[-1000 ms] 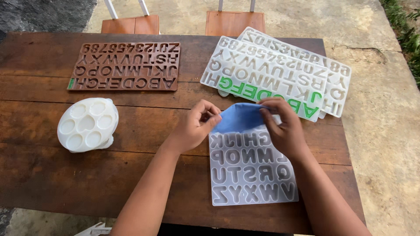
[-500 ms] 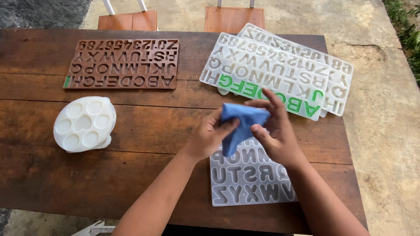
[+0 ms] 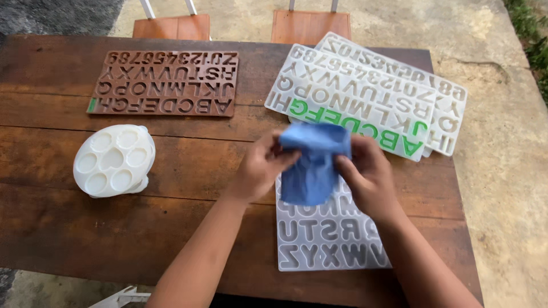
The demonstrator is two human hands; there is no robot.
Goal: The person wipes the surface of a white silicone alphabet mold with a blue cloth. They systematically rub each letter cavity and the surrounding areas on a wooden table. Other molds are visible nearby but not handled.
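Observation:
Both of my hands hold a blue cloth (image 3: 312, 162) just above the wooden table (image 3: 51, 228). My left hand (image 3: 260, 168) pinches its left upper edge. My right hand (image 3: 368, 174) grips its right side. The cloth hangs down loosely between them. Under it lies a translucent white letter mould (image 3: 328, 239), its upper rows hidden by the cloth and my hands.
A brown letter-and-number mould (image 3: 165, 82) lies at the far left. Two overlapping white letter moulds (image 3: 342, 91), one with green-filled letters, lie at the far right. A round white mould (image 3: 114, 159) with circular cavities sits at the left. Two chair seats (image 3: 311, 25) stand behind the table.
The blue cloth has been lifted and opened out from a small fold into a hanging sheet. My hands have moved slightly apart.

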